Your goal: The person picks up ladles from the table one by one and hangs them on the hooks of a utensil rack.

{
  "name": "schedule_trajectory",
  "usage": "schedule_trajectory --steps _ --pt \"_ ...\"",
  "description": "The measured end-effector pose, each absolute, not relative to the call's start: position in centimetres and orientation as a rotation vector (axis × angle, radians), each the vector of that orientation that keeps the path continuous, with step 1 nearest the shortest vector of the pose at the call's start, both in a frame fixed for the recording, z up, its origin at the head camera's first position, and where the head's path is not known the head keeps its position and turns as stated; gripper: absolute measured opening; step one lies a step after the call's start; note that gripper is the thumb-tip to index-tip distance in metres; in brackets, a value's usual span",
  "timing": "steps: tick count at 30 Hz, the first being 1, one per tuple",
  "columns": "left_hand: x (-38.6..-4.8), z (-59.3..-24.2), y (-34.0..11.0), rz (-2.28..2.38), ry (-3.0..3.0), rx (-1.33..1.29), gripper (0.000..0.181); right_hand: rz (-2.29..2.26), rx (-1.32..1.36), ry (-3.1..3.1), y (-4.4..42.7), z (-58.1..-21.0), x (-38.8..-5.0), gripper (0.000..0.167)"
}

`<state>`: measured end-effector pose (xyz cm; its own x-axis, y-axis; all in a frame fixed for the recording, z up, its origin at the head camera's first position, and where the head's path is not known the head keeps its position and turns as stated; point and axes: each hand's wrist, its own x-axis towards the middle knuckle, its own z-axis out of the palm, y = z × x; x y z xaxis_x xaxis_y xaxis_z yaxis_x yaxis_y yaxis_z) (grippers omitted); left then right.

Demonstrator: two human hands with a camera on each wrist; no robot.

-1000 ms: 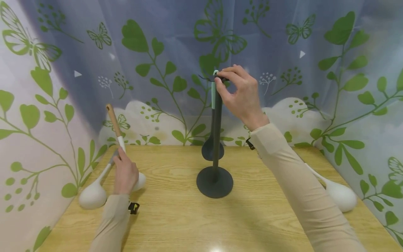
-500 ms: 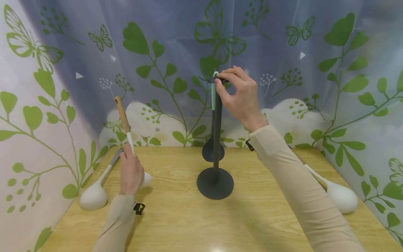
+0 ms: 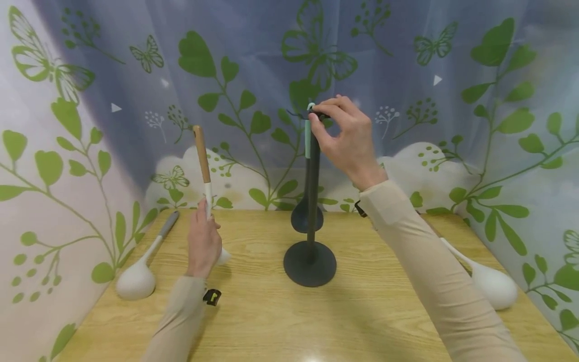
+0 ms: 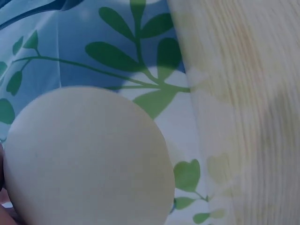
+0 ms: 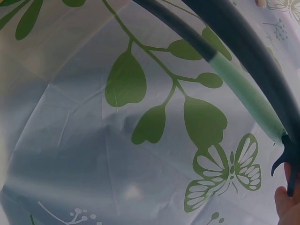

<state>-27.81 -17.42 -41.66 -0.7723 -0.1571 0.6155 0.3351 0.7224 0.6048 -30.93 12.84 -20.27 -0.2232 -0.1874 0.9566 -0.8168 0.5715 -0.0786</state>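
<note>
My left hand (image 3: 205, 245) grips the white shaft of a utensil with a wooden handle (image 3: 202, 155), held upright at the left; its white head (image 4: 89, 159) fills the lower left of the left wrist view. At the centre stands a black stand (image 3: 313, 201) with a round base and hooks on top. My right hand (image 3: 347, 138) pinches a hook at its top (image 5: 291, 157). A dark ladle with a mint-green handle (image 3: 308, 138) hangs from the stand, its bowl behind the pole.
On the wooden table (image 3: 253, 322), a white ladle with a grey handle (image 3: 136, 280) lies at the left. Another white ladle (image 3: 494, 286) lies at the right, partly behind my right forearm. A patterned curtain (image 3: 253, 60) surrounds the table's back and sides.
My left hand has moved right, carrying the wooden-handled utensil off from beside the grey-handled ladle, and its handle stands more upright. My right hand keeps its pinch at the stand's top.
</note>
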Motion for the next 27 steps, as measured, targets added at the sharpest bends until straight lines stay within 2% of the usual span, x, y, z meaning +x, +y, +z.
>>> schedule_trajectory --steps 14,27 --pt "-28.4 -39.5 -14.8 -1.02 -2.15 -0.34 0.04 0.686 0.85 -1.718 12.9 -20.2 -30.9 0.024" --pt "-28.4 -38.2 -12.9 -1.033 -2.097 -0.483 0.039 0.688 0.857 -1.727 13.0 -20.2 -31.1 0.024"
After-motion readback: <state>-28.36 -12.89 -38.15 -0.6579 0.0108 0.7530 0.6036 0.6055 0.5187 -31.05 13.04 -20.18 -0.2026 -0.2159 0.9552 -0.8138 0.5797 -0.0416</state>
